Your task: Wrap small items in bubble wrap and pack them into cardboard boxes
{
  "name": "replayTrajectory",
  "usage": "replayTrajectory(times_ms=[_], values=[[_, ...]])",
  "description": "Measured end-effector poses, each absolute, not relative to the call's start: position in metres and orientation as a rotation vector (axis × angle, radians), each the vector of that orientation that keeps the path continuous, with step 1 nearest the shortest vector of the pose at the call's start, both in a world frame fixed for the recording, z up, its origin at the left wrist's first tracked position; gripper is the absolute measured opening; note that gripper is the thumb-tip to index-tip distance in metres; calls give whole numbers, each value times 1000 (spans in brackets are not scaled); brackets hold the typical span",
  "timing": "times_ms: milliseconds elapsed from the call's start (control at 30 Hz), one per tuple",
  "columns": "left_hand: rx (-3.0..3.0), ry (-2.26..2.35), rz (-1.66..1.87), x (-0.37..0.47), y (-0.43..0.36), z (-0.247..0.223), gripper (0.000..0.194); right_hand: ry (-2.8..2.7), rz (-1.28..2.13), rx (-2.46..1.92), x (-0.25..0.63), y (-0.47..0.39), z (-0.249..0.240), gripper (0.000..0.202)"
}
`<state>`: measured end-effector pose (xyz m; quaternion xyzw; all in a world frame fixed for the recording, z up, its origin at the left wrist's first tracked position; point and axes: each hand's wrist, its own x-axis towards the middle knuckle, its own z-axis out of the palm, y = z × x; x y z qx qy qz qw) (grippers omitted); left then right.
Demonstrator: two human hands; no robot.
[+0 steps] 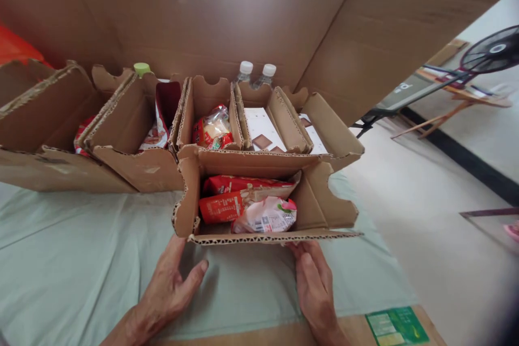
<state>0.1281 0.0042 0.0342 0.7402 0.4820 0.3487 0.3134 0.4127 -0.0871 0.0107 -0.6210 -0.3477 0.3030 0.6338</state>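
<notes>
In the middle, an open cardboard box holds several snack bags. Among them are a red and tan bag and a pale pink bag. My left hand is at the box's near left corner, its thumb spread wide and its fingertips hidden by the box. Under the near edge on the right, my right hand has its fingers pressed together against the box. The box hides those fingertips too. Whether the box rests on the table cannot be made out.
Behind stands a row of cardboard bins with packets and white boxes. Two white-capped bottles and a green cap show behind it. A tall cardboard panel backs the table. A fan is at right.
</notes>
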Motion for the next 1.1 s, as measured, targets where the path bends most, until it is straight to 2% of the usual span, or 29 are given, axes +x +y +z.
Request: replayTrajectory(times_ms=[133, 267, 400, 667, 733, 833, 1000, 1100], values=[[1955, 1081, 865, 126, 4, 33, 67, -670, 518, -1482, 411, -89, 14, 27], [1963, 966, 748, 120, 4, 36, 76, -562, 464, -1408, 413, -91, 15, 17], [1999, 916, 655, 119, 6, 34, 78, -521, 441, -1353, 415, -87, 15, 22], [1989, 909, 724, 129, 9, 30, 84, -613, 388, -1525, 420, -78, 18, 43], [2032, 950, 702, 127, 11, 36, 81, -596, 328, -1601, 417, -80, 24, 47], [2169, 1038, 642, 119, 10, 45, 70, -609, 269, -1708, 400, -95, 32, 40], [2377, 1105, 461, 90, -27, 48, 61, -1182, 405, -1672, 336, -108, 42, 19], [2446, 961, 459, 73, -60, 41, 69, -1645, 431, -1444, 288, -74, 50, 22]])
